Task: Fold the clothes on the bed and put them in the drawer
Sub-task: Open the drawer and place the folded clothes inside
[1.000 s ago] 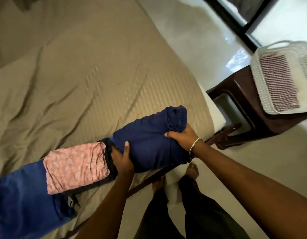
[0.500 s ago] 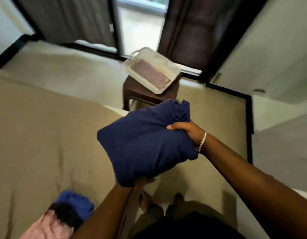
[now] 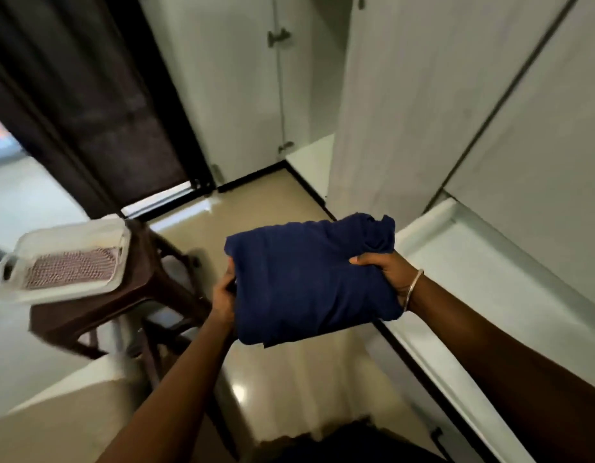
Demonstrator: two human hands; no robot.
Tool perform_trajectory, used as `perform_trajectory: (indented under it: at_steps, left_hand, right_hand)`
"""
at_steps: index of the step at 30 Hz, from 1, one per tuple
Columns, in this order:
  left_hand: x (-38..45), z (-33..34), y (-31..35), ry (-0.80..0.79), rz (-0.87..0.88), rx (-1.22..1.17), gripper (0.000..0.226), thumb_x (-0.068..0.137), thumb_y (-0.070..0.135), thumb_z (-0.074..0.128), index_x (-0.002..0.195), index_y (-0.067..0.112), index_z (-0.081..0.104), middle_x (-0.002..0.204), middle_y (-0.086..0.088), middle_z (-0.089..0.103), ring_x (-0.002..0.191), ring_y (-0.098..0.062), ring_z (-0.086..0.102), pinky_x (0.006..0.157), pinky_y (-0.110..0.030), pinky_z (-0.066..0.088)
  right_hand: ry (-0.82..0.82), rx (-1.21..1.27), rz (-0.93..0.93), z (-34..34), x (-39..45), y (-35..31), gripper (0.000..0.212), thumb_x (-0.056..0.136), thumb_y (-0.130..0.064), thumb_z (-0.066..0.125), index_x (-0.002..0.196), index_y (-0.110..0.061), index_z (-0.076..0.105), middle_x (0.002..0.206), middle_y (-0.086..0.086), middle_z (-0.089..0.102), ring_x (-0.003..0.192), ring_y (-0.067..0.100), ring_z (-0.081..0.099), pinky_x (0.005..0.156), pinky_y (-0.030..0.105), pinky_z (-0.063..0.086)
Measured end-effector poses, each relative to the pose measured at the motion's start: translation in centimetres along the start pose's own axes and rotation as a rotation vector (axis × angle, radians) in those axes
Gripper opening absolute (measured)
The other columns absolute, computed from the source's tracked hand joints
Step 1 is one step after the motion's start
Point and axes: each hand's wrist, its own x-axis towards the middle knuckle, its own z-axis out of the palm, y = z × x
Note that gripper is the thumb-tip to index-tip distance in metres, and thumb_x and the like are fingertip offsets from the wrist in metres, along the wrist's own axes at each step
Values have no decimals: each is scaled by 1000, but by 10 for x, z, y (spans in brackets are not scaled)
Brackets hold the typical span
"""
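A folded navy blue garment [image 3: 309, 279] is held in the air between both hands, above the floor. My left hand [image 3: 224, 297] grips its left edge, with the fingers tucked under the cloth. My right hand [image 3: 386, 270], with a thin bangle at the wrist, grips the bunched right end, thumb on top. A corner of the bed [image 3: 55, 416] with its tan sheet shows at the bottom left. No drawer is visible as such; white cupboard doors [image 3: 423, 105] stand ahead on the right.
A dark brown stool [image 3: 129, 295] stands left of the garment and carries a white plastic basket [image 3: 72, 235] holding a checked cloth [image 3: 72, 267]. A dark curtain [image 3: 89, 105] hangs at the back left. A white ledge [image 3: 483, 272] runs along the cupboard's foot. Glossy beige floor lies between.
The navy garment was lifted off the bed and carried right, toward the white cupboards. The view has swung away from the bed, and the other folded clothes are out of sight.
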Motion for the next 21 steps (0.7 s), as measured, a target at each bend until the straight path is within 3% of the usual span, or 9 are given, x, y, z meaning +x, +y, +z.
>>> perform_trajectory:
  at_steps: [3, 6, 9, 13, 18, 21]
  left_hand:
    - [3, 69, -13, -136, -100, 91, 38, 105, 39, 34, 90, 14, 58, 72, -1, 72, 83, -18, 59, 71, -33, 46]
    - [6, 137, -29, -297, -110, 341, 32, 103, 38, 41, 99, 13, 61, 83, -2, 73, 86, -19, 65, 73, -33, 51]
    - [13, 202, -54, -453, -259, 531, 30, 95, 23, 57, 121, 8, 62, 115, -13, 70, 113, -31, 62, 91, -43, 49]
    - [27, 261, -93, -582, -344, 738, 28, 89, 15, 60, 116, 8, 65, 101, -9, 76, 97, -28, 68, 78, -38, 48]
    - [70, 306, -141, -681, -455, 925, 53, 66, 14, 70, 117, 1, 67, 115, -18, 70, 111, -38, 63, 94, -43, 48]
    - [100, 317, -171, -703, -479, 1115, 37, 66, 12, 67, 101, 1, 68, 100, -18, 71, 101, -37, 62, 82, -40, 49]
  right_hand:
    - [151, 88, -68, -65, -27, 1, 68, 62, -17, 83, 126, -9, 63, 121, 17, 68, 112, 39, 64, 98, 54, 50]
    - [283, 180, -95, -123, -52, 3, 69, 60, -21, 86, 125, -14, 64, 118, 14, 70, 109, 37, 66, 98, 57, 49]
    - [424, 291, -109, -174, -72, 16, 59, 67, -17, 85, 122, -16, 66, 115, 12, 72, 106, 36, 67, 95, 56, 51]
    - [589, 422, -89, -217, -87, 44, 60, 65, -22, 87, 121, -19, 66, 111, 10, 73, 102, 34, 69, 91, 51, 55]
    - [767, 578, -64, -251, -79, 91, 50, 74, -17, 83, 121, -16, 65, 111, 11, 73, 101, 33, 70, 86, 47, 56]
    - [844, 679, -4, -257, -66, 120, 43, 76, -14, 81, 116, -13, 66, 104, 12, 74, 95, 32, 70, 71, 40, 58]
